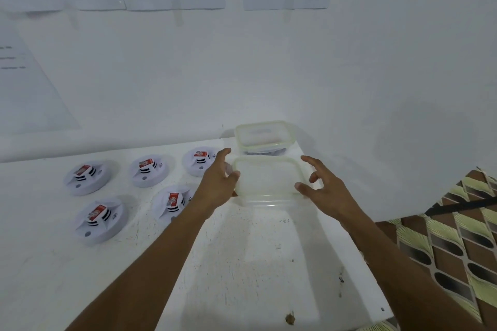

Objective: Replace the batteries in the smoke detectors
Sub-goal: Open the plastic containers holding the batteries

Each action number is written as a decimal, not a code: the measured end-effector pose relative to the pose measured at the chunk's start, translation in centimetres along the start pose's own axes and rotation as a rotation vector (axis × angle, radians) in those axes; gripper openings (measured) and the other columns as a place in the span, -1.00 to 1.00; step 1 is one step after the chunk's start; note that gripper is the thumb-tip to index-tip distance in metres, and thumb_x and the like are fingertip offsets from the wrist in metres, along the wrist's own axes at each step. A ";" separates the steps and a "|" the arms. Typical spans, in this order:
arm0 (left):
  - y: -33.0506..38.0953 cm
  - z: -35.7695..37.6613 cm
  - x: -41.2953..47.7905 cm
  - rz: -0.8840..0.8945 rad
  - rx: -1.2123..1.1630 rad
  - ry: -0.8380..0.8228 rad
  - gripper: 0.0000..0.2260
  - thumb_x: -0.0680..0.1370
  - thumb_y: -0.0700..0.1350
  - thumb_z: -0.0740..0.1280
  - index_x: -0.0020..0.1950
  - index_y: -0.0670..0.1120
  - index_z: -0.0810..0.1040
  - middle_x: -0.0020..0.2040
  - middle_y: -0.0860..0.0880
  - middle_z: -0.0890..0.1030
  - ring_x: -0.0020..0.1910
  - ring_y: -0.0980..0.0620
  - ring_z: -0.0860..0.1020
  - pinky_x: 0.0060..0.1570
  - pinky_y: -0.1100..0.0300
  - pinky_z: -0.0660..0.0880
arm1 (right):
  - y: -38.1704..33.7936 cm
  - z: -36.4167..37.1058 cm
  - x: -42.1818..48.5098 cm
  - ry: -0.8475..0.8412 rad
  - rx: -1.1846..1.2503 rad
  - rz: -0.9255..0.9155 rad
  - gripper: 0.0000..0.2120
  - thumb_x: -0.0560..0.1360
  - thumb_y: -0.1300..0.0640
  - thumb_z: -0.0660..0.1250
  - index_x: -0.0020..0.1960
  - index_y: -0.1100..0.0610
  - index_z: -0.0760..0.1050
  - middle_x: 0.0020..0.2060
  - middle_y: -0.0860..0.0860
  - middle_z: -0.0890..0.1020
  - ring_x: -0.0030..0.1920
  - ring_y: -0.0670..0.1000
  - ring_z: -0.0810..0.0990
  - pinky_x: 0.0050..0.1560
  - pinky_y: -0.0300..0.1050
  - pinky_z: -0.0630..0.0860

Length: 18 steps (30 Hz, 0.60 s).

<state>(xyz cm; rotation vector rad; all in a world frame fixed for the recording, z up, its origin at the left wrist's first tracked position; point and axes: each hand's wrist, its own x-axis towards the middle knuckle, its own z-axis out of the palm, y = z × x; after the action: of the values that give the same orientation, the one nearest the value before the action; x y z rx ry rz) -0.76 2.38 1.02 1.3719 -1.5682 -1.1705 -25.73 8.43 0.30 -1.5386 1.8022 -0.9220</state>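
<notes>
One scuffed white table (pixel 242 263), crowded.
A clear square plastic box with pale green lid (pixel 265 180), a matching box (pixel 262 136) just behind it, five round white smoke detectors (pixel 91 180) to its left. Left hand (pixel 217 183) and right hand (pixel 322 185) flank it, fingers spread, gripping nothing; a hasty grab could ram it into the matching box.

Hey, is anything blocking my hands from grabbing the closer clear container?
Nothing visible. The left hand is at the left edge of the closer container and the right hand at its right edge. The second container sits behind it, the smoke detectors off to the left.
</notes>
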 end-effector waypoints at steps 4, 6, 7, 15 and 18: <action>-0.9 -0.4 -0.6 0.002 0.102 0.051 -0.55 0.59 -0.18 0.31 0.45 0.03 0.30 -0.07 0.09 0.47 -0.08 0.12 0.47 -0.03 0.19 0.48 | -0.2 0.0 0.0 0.020 0.028 0.040 -0.47 0.51 -0.09 0.40 0.41 -0.28 0.29 0.05 -0.03 0.52 -0.05 -0.09 0.59 -0.05 -0.23 0.45; -1.0 -0.9 -0.7 0.019 0.069 0.084 -0.54 0.57 -0.18 0.35 0.43 0.03 0.33 -0.03 0.05 0.51 -0.07 0.09 0.50 -0.12 0.26 0.47 | -0.4 0.0 0.2 0.018 0.048 0.047 -0.50 0.52 -0.05 0.40 0.41 -0.20 0.35 0.07 -0.03 0.54 -0.04 -0.14 0.58 -0.16 -0.32 0.43; -0.9 -1.1 -0.7 0.016 0.022 0.083 -0.52 0.56 -0.20 0.37 0.44 0.03 0.34 0.00 0.01 0.52 -0.08 0.07 0.51 -0.17 0.26 0.49 | -0.5 -0.1 0.2 0.020 0.065 0.048 -0.52 0.52 -0.03 0.40 0.40 -0.17 0.37 0.08 -0.03 0.55 -0.04 -0.15 0.57 -0.19 -0.34 0.42; 0.6 -2.3 -1.9 0.139 -0.315 -0.043 -0.44 0.53 -0.26 0.38 0.48 -0.01 0.30 -0.06 -0.04 0.49 -0.23 -0.03 0.50 -0.24 0.16 0.51 | -2.0 -1.1 0.5 0.111 0.111 0.017 -0.56 0.52 0.02 0.41 0.36 -0.17 0.42 0.08 -0.11 0.60 -0.08 -0.08 0.63 -0.15 -0.22 0.50; 1.2 -2.9 -2.2 0.198 -0.350 -0.114 -0.43 0.54 -0.26 0.36 0.50 0.02 0.27 -0.09 -0.02 0.47 -0.30 -0.07 0.47 -0.18 0.15 0.51 | -2.6 -2.0 0.8 0.029 0.270 0.045 -0.55 0.53 0.08 0.41 0.37 -0.16 0.41 0.09 -0.03 0.63 -0.22 -0.04 0.66 -0.19 -0.15 0.52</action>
<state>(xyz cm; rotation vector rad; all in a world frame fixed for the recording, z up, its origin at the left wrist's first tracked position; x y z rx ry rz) 1.91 4.07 3.16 0.9173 -1.4532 -1.3424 -25.99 7.65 3.57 -1.3171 1.6467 -1.1200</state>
